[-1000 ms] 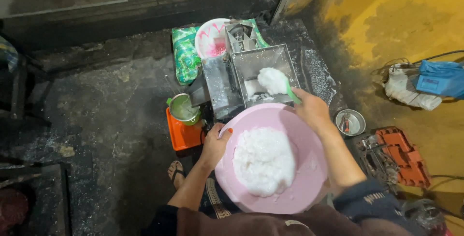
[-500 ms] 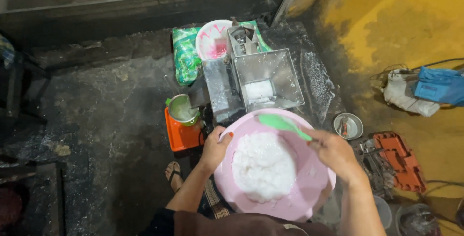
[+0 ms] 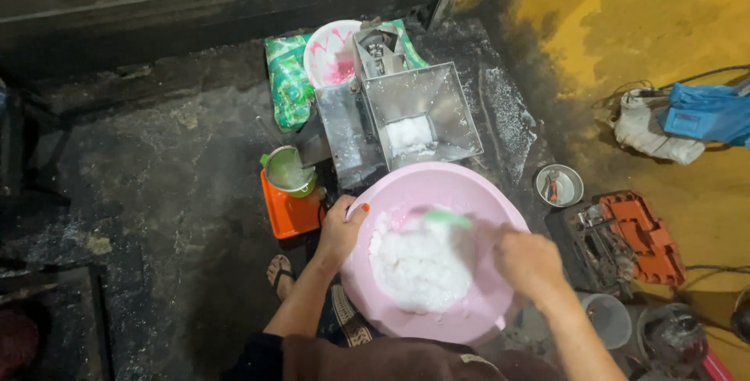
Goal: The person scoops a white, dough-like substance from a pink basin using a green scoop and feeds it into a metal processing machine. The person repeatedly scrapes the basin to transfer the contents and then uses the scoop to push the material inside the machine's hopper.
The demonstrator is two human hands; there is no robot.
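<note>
Our left hand (image 3: 341, 233) is clenched on the rim of the pink basin (image 3: 406, 194). Our right hand (image 3: 530, 262) grasps a green scoop (image 3: 447, 218) over the white mash (image 3: 422, 264), below the metal hopper (image 3: 426, 112).

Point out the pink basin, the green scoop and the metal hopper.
pink basin (image 3: 406, 194): head view, on the bare far rim.
green scoop (image 3: 447, 218): head view, on the green blade above the white mass.
metal hopper (image 3: 449, 108): head view, on the right inner wall.
</note>
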